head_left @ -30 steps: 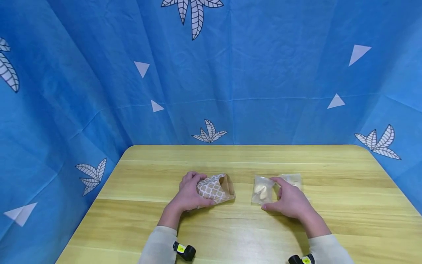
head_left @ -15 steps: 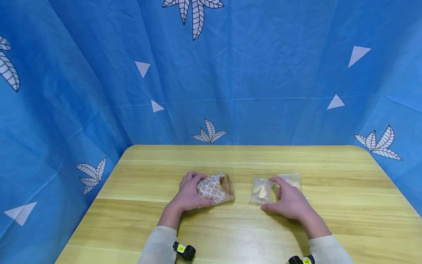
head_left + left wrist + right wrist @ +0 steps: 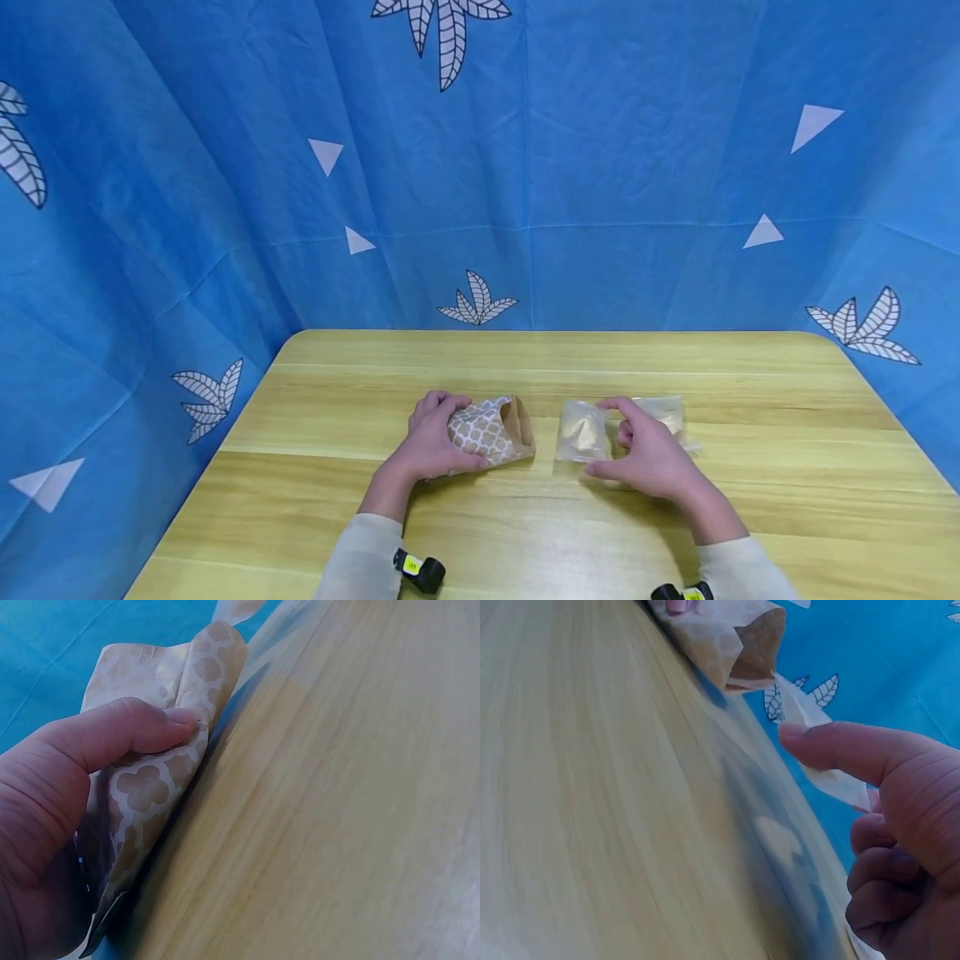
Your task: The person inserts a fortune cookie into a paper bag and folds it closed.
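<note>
My left hand (image 3: 435,437) grips a brown paper bag (image 3: 483,433) with a white quatrefoil pattern, its mouth gaping toward the right. In the left wrist view the thumb presses along the patterned side of the bag (image 3: 142,787). A small translucent sachet (image 3: 581,433) with something pale inside is pinched between the thumb and index finger of my right hand (image 3: 652,450). The right wrist view has this sachet (image 3: 817,780) tilted above the table, its far corner close to the bag's opening. The other right fingers are curled in.
A second translucent sachet (image 3: 662,410) lies on the wooden table (image 3: 787,433), partly hidden behind the right hand. A blue patterned curtain (image 3: 600,167) hangs beyond the table's back edge.
My right hand has shifted left with the pinched sachet, nearer to the paper bag, uncovering more of the second sachet. The left hand and the bag stay in place.
</note>
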`<state>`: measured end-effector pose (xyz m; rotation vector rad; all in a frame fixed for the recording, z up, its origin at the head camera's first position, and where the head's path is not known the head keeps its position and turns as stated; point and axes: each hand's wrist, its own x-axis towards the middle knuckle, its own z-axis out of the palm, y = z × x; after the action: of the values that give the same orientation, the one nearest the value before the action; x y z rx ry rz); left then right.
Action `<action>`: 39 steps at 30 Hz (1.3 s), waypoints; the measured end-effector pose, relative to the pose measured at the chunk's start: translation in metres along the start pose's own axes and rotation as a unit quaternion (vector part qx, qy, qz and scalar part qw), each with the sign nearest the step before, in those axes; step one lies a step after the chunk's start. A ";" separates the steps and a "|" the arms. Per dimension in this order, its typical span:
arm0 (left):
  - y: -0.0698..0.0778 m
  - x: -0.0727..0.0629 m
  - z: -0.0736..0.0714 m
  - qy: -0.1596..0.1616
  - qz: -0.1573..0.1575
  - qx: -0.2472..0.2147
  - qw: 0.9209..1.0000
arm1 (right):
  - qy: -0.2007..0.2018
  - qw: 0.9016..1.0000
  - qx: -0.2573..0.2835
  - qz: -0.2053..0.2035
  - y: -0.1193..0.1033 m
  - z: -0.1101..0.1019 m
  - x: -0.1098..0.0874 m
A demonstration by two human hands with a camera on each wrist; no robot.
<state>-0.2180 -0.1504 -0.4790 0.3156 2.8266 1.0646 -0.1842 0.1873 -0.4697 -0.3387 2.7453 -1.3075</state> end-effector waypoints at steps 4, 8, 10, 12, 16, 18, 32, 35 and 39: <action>-0.002 0.001 0.000 0.000 0.003 0.002 1.000 | -0.014 0.999 0.042 -0.027 -0.005 0.004 0.004; -0.002 0.001 0.000 -0.002 0.005 0.000 1.000 | -0.034 0.995 0.081 -0.040 -0.010 0.008 0.008; -0.003 0.001 0.001 -0.002 0.006 0.000 1.000 | -0.043 0.994 0.092 -0.048 -0.012 0.009 0.010; -0.003 0.001 0.001 -0.002 0.007 0.002 1.000 | -0.049 0.993 0.096 -0.054 -0.014 0.010 0.013; -0.003 0.001 0.001 -0.002 0.008 0.005 1.000 | -0.067 0.989 0.116 -0.056 -0.017 0.013 0.018; -0.002 0.000 0.000 -0.003 0.007 0.005 1.000 | -0.074 0.988 0.125 -0.053 -0.019 0.015 0.020; -0.001 0.000 0.000 -0.004 0.006 0.004 1.000 | -0.073 0.990 0.108 -0.061 -0.027 0.021 0.032; -0.002 0.000 0.000 -0.005 0.006 0.005 1.000 | -0.081 0.990 0.100 -0.066 -0.028 0.021 0.034; -0.001 0.000 0.000 -0.008 0.008 0.008 1.000 | -0.087 0.991 0.085 -0.060 -0.031 0.019 0.037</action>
<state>-0.2180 -0.1514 -0.4794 0.3469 2.8235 1.0378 -0.2116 0.1452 -0.4572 -0.5825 2.4854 -1.4517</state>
